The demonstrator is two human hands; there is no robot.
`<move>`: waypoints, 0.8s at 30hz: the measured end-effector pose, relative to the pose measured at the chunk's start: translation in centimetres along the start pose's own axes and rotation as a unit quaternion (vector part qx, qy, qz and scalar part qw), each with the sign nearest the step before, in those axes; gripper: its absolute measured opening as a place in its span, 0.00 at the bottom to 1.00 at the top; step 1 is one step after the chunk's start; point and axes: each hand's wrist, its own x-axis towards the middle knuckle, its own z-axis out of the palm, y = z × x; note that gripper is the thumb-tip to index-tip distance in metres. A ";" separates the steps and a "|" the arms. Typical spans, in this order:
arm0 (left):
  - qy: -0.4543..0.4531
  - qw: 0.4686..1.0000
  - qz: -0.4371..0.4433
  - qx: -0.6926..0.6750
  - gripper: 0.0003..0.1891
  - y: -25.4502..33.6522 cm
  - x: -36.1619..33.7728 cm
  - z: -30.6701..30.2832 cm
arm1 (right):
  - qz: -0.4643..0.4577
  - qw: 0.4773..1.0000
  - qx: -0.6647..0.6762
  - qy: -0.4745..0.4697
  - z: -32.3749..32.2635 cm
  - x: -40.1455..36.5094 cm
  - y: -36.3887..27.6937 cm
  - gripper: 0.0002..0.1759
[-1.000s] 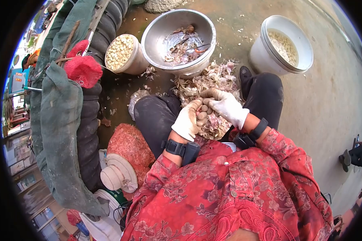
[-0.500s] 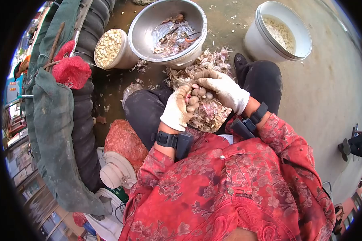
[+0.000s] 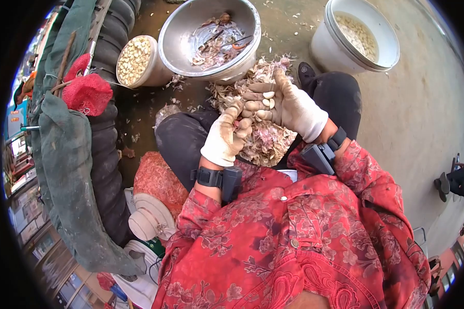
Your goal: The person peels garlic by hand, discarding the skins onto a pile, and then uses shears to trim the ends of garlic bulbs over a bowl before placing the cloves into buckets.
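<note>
My left hand, in a soiled white glove, is closed with its fingers bent round a pinkish garlic clove, mostly hidden. Facing it, my right hand wears a matching glove. Its palm is turned up, thumb raised and fingers stretched toward the left hand. Pale peeled garlic cloves lie in that palm. Below and behind both hands is a heap of garlic skins, purple-white and papery, between my legs.
A metal basin holds skins and a tool with an orange part. Left of it stands a tub of peeled cloves. A white bucket at right contains cloves in liquid. A red mesh sack and black ribbed tubing are at left.
My right hand has turned and opened out, its thumb lifting, so the peeled cloves in its palm now show. My left hand stays close by, fingers still bent. The view has shifted slightly.
</note>
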 end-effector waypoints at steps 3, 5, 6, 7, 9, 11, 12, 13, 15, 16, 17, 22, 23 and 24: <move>0.062 0.998 -0.022 0.005 0.09 0.4 0.1 0.1 | 0.005 1.000 0.022 -0.002 0.1 0.0 -0.3 0.39; 0.026 0.996 -0.063 0.060 0.11 1.0 0.0 0.9 | 0.004 0.999 0.034 -0.003 0.2 -0.2 -0.9 0.39; 0.025 0.996 -0.063 0.061 0.11 0.9 0.1 0.9 | -0.010 1.000 0.019 0.000 0.2 -0.3 -1.2 0.38; 0.057 0.995 -0.058 0.062 0.13 0.7 0.3 0.8 | -0.023 1.000 0.003 0.002 0.3 -0.5 -1.7 0.36; 0.096 0.992 -0.054 0.063 0.16 0.4 0.6 -0.6 | -0.041 0.999 0.010 0.004 -0.3 -0.7 -3.3 0.33; 0.088 0.992 -0.055 0.068 0.16 0.0 1.0 -2.2 | -0.074 0.995 0.064 0.007 -1.2 -1.2 -5.8 0.25; 0.082 0.992 -0.056 0.072 0.17 0.2 1.1 -2.5 | -0.097 0.993 0.069 0.013 -1.7 -1.6 -7.7 0.23; 0.079 0.991 -0.046 0.097 0.16 0.2 1.0 -2.4 | -0.118 0.988 0.095 0.042 -1.2 -2.3 -9.8 0.22; 0.112 0.987 -0.045 0.110 0.15 0.2 1.1 -2.4 | -0.196 0.974 0.089 0.069 -1.5 -3.8 -14.5 0.20; 0.121 0.986 -0.044 0.108 0.15 0.1 1.3 -2.6 | -0.262 0.961 0.049 0.072 -1.9 -4.6 -16.9 0.21; 0.132 0.984 -0.046 0.110 0.14 0.3 1.3 -2.3 | -0.300 0.948 0.009 0.105 -4.0 -5.1 -20.0 0.26; 0.127 0.986 -0.039 0.099 0.15 0.8 1.7 -2.2 | -0.379 0.777 -0.147 0.480 -9.2 -5.5 -25.8 0.23; 0.132 0.985 -0.036 0.106 0.15 1.0 1.7 -1.9 | -0.373 0.794 -0.168 0.450 -9.7 -4.8 -25.8 0.20; 0.137 0.984 -0.034 0.112 0.15 1.1 1.8 -1.8 | -0.366 0.809 -0.189 0.419 -9.1 -3.9 -24.9 0.17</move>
